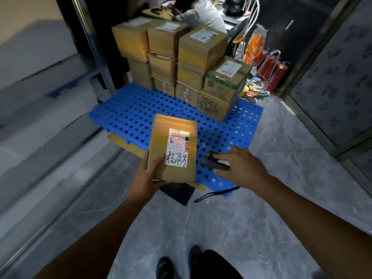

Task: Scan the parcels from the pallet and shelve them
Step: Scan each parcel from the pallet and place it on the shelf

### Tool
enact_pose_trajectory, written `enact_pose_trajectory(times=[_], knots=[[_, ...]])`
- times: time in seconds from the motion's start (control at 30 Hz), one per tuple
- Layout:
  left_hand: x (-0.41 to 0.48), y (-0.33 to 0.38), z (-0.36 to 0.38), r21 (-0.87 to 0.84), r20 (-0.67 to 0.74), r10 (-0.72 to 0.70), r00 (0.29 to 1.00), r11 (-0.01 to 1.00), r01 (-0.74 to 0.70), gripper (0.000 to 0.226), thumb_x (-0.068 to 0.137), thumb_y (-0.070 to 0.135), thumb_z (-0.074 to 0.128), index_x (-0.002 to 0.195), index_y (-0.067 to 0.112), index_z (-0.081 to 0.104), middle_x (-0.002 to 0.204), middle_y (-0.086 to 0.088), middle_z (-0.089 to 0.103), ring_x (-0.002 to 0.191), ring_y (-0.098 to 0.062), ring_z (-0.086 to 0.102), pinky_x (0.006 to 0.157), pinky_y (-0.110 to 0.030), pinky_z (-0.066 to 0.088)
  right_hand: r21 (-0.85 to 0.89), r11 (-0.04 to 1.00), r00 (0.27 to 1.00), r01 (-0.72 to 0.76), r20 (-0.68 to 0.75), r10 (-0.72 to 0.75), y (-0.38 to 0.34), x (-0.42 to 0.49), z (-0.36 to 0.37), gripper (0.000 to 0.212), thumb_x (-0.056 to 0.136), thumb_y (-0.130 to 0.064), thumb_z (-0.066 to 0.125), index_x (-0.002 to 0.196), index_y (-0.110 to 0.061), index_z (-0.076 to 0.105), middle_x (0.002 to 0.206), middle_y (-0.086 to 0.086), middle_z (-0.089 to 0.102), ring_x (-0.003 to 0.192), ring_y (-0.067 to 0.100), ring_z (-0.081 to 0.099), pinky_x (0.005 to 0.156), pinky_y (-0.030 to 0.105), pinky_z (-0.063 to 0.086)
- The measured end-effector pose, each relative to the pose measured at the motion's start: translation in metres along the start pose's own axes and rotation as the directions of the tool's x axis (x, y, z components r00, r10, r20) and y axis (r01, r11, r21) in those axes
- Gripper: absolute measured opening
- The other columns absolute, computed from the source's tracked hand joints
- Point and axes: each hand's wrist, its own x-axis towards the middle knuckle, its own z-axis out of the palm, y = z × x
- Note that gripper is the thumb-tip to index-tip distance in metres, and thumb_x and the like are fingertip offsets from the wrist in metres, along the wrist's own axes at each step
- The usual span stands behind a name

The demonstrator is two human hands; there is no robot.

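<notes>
The left grip (145,176) is holding a flat brown parcel (159,137) from below and from its left edge, with the thumb lying across the front face beside the white label (178,148), so this grip is clamped on the parcel. The parcel is hanging in the air above the near edge of the blue perforated pallet (141,109), label side facing up toward the camera. A red line of light is crossing the upper printed part of the label, while large black handwriting is filling its lower part. The right grip (241,166) is closing around a small black scanner (213,163) just to the right of the parcel, its fingers curling over the top of it, and the scanner's nose is pointing at the label. A black wrist strap (215,193) is dangling beneath that wrist. At the far side of the pallet the stacked parcels (191,63) are sitting in several columns of cardboard boxes. Red fire extinguishers (271,67) are standing near the right wall, and blurred shelving (40,97) is running along the left.
</notes>
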Motion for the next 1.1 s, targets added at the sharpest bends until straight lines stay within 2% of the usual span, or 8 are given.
enact_pose_trajectory(times=[0.23, 0.37, 0.47, 0.57, 0.73, 0.83, 0.97, 1.1], knots=[[-0.026, 0.005, -0.012, 0.108, -0.089, -0.072, 0.993, 0.991, 0.081, 0.104, 0.076, 0.03, 0.088, 0.157, 0.045, 0.024, 0.17, -0.002, 0.008, 0.146, -0.033, 0.034, 0.107, -0.053, 0.05, -0.155, 0.975, 0.987, 0.16, 0.059, -0.152, -0.009, 0.003, -0.006, 0.058, 0.089, -0.062, 0.058, 0.144, -0.048, 0.045, 0.118, -0.003, 0.048, 0.118, 0.026, 0.042, 0.086, 0.041, 0.045], [-0.035, 0.018, -0.019, -0.002, -0.156, -0.159, 0.975, 0.987, 0.161, 0.102, 0.075, 0.033, 0.089, 0.155, 0.045, 0.026, 0.167, -0.001, 0.019, 0.143, -0.029, 0.038, 0.105, -0.051, 0.051, 0.153, 0.979, 0.99, 0.133, 0.034, -0.14, -0.011, 0.012, -0.002, 0.06, 0.088, -0.06, 0.064, 0.144, -0.044, 0.048, 0.13, -0.001, 0.051, 0.121, 0.027, 0.051, 0.087, 0.045, 0.053], [-0.052, 0.024, -0.032, -0.112, -0.214, -0.272, 0.938, 0.961, 0.253, 0.097, 0.072, 0.035, 0.09, 0.151, 0.046, 0.036, 0.156, 0.002, 0.038, 0.134, -0.016, 0.042, 0.104, -0.041, 0.047, 0.362, 0.921, 0.989, 0.145, -0.015, -0.149, -0.028, 0.027, 0.01, 0.061, 0.086, -0.057, 0.069, 0.142, -0.037, 0.054, 0.131, 0.003, 0.063, 0.087, 0.023, 0.069, 0.07, 0.044, 0.06], [-0.077, 0.02, -0.05, -0.099, -0.26, -0.3, 0.918, 0.954, 0.284, 0.094, 0.071, 0.035, 0.092, 0.151, 0.038, 0.041, 0.151, 0.001, 0.047, 0.13, -0.014, 0.047, 0.103, -0.033, 0.046, 0.452, 0.877, 0.986, 0.164, -0.041, -0.163, -0.061, 0.043, 0.027, 0.061, 0.085, -0.056, 0.07, 0.141, -0.034, 0.056, 0.143, -0.004, 0.057, 0.117, 0.02, 0.062, 0.094, 0.045, 0.056], [-0.123, -0.008, -0.098, -0.157, -0.376, -0.379, 0.846, 0.925, 0.345, 0.095, 0.07, 0.035, 0.092, 0.151, 0.036, 0.042, 0.148, 0.005, 0.05, 0.129, -0.007, 0.049, 0.097, -0.001, 0.033, 0.495, 0.841, 0.97, 0.217, -0.01, -0.244, -0.141, 0.058, 0.052, 0.059, 0.087, -0.053, 0.07, 0.141, -0.033, 0.057, 0.144, -0.007, 0.056, 0.114, 0.02, 0.063, 0.094, 0.042, 0.054], [-0.15, -0.035, -0.136, -0.202, -0.446, -0.437, 0.781, 0.899, 0.388, 0.095, 0.069, 0.037, 0.092, 0.15, 0.041, 0.041, 0.144, 0.012, 0.051, 0.126, -0.007, 0.05, 0.096, -0.003, 0.035, 0.516, 0.8, 0.938, 0.307, -0.02, -0.347, -0.206, 0.067, 0.067, 0.058, 0.087, -0.049, 0.071, 0.139, -0.027, 0.059, 0.138, -0.003, 0.062, 0.106, 0.022, 0.067, 0.087, 0.04, 0.057], [-0.191, -0.078, -0.196, -0.285, -0.548, -0.507, 0.665, 0.861, 0.421, 0.096, 0.065, 0.045, 0.089, 0.148, 0.045, 0.042, 0.141, 0.012, 0.052, 0.127, -0.001, 0.051, 0.101, -0.013, 0.04, 0.535, 0.728, 0.871, 0.43, -0.033, -0.49, -0.314, 0.081, 0.089, 0.056, 0.087, -0.048, 0.072, 0.138, -0.028, 0.06, 0.131, -0.01, 0.064, 0.097, -0.004, 0.055, 0.072, 0.01, 0.043], [-0.242, -0.126, -0.271, -0.304, -0.624, -0.543, 0.562, 0.831, 0.466, 0.096, 0.065, 0.042, 0.088, 0.15, 0.036, 0.045, 0.141, 0.009, 0.053, 0.129, -0.006, 0.051, 0.104, -0.016, 0.041, 0.568, 0.664, 0.814, 0.486, -0.016, -0.581, -0.436, 0.078, 0.104, 0.054, 0.085, -0.049, 0.072, 0.136, -0.032, 0.061, 0.122, -0.013, 0.067, 0.082, -0.01, 0.053, 0.069, 0.015, 0.047]])
